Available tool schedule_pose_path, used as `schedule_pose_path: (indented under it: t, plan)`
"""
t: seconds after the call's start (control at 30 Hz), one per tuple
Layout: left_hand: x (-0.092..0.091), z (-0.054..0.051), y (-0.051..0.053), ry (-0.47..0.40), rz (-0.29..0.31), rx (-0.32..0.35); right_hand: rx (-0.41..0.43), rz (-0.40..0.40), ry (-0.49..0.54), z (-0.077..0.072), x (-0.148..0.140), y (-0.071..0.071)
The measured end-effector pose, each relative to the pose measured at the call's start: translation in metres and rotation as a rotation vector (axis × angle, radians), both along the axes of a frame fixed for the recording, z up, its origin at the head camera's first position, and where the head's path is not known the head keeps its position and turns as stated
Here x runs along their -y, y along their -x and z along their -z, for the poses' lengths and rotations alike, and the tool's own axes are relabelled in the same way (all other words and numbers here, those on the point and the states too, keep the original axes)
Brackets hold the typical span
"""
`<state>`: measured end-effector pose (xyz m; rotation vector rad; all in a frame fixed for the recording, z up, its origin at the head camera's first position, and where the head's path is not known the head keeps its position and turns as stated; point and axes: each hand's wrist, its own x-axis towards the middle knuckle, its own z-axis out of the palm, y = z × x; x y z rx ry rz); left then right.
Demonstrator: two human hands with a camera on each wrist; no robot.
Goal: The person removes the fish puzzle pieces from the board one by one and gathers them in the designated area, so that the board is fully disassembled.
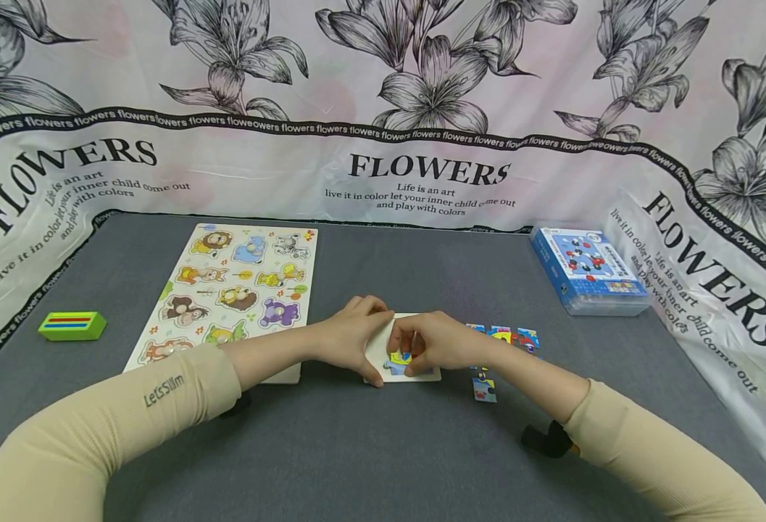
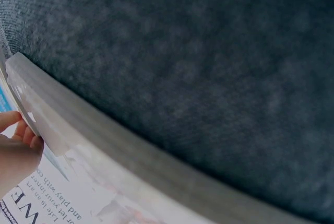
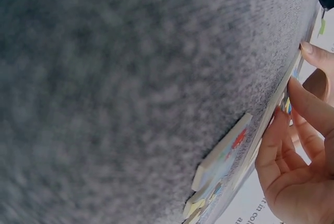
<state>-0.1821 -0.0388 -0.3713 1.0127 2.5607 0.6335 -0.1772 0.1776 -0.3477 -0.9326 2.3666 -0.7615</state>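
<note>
A small white puzzle tray lies flat in the middle of the table. My left hand grips its left side, thumb at the near corner and fingers at the far edge. Over the tray, my right hand pinches a jigsaw piece between thumb and finger, low at the tray's surface. Yellow and blue puzzle picture shows under the right fingers, which partly hide it. To the right lie several loose jigsaw pieces, partly covered by the right forearm.
A large animal puzzle board lies at left, under the left forearm. Further left sits a green block with coloured stripes. A blue box stands at the back right. Behind the grey table hangs a flower-printed cloth.
</note>
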Motion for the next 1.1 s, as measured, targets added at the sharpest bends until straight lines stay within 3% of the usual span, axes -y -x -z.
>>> schedule_pose_path:
  t: [0.33,0.5,0.73,1.1]
  plan:
    - [0.001,-0.001,-0.001,-0.006,0.006,-0.003,-0.056,0.002,0.020,0.001,0.001,0.001]
    - [0.001,0.000,-0.001,-0.006,0.008,-0.002,-0.026,-0.006,0.064,-0.002,-0.001,0.002]
    - [0.001,0.000,-0.001,-0.002,0.004,-0.005,0.057,0.064,0.073,-0.012,-0.012,0.006]
    - [0.000,-0.001,0.001,0.019,0.005,-0.013,0.089,0.117,0.030,-0.020,-0.056,0.010]
